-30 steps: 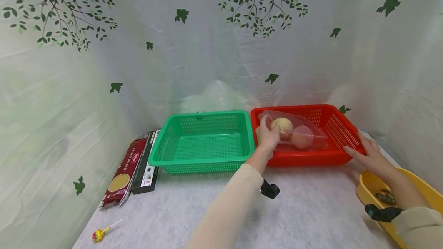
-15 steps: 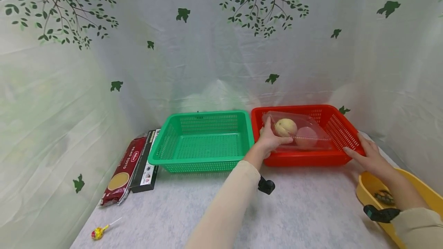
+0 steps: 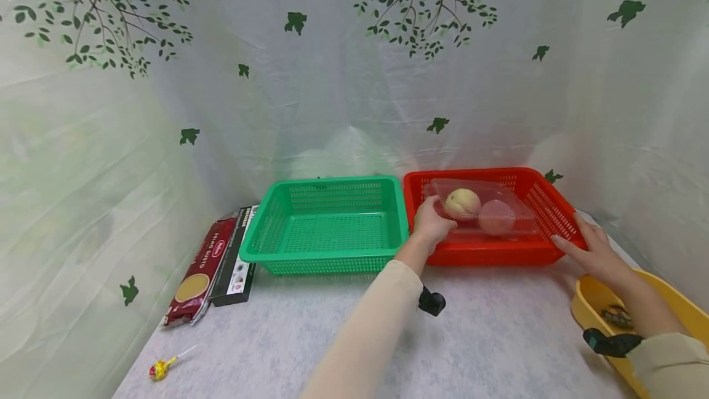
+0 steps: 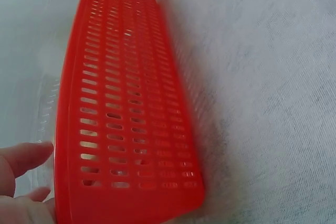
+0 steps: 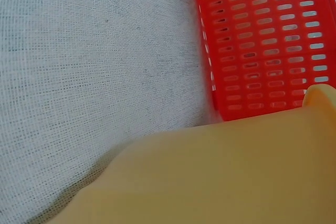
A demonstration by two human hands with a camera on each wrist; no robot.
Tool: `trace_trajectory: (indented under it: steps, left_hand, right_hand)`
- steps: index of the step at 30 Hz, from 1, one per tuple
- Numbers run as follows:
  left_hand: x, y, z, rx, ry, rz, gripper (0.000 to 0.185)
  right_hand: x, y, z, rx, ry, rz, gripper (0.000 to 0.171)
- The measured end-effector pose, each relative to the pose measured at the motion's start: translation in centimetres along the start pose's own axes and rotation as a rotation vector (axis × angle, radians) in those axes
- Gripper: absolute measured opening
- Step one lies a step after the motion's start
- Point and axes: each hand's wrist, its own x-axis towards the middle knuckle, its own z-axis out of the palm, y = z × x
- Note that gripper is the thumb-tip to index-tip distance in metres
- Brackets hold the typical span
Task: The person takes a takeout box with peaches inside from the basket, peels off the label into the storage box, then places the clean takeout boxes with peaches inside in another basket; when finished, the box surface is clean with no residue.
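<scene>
A clear plastic clamshell box (image 3: 484,209) with a pale round fruit (image 3: 463,202) and a pink one (image 3: 496,217) lies in the red basket (image 3: 545,202). My left hand (image 3: 431,224) grips the box's left end, over the basket's left front rim. My right hand (image 3: 589,249) rests with straight fingers against the basket's right front corner. In the left wrist view the red basket wall (image 4: 131,124) fills the frame, with my fingers (image 4: 21,161) at the lower left. The right wrist view shows the basket wall (image 5: 262,40) beside a yellow rim.
An empty green basket (image 3: 327,226) sits left of the red one. A pasta packet (image 3: 198,273) and a dark box (image 3: 235,260) lie at the far left, a lollipop (image 3: 160,369) near the front edge. A yellow tub (image 3: 653,313) stands at the right. Curtains close in all round.
The clamshell box has moved right and sunk lower into the red basket, with my left hand following it. My right hand has stayed at the basket's corner.
</scene>
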Motion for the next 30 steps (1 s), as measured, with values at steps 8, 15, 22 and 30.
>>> trace_trajectory:
  steps: [8,15,22,30]
  left_hand:
    - [0.0,-0.1,-0.4,-0.168,-0.004,-0.096,0.058]
    - [-0.1,-0.4,-1.1,-0.393,0.029,-0.074,0.051]
    - [-0.5,-0.9,-1.4,-0.498,0.071,0.000,0.042]
    - [-2.5,-1.9,-2.0,-0.503,0.071,0.092,0.040]
  right_hand:
    - [0.1,0.2,0.1,0.008,0.009,-0.014,0.096]
    - [0.1,0.2,0.1,0.015,0.004,-0.020,0.096]
    - [0.2,-0.1,-0.2,0.016,-0.008,-0.011,0.097]
    - [0.0,-0.6,-0.4,-0.013,-0.023,0.035,0.099]
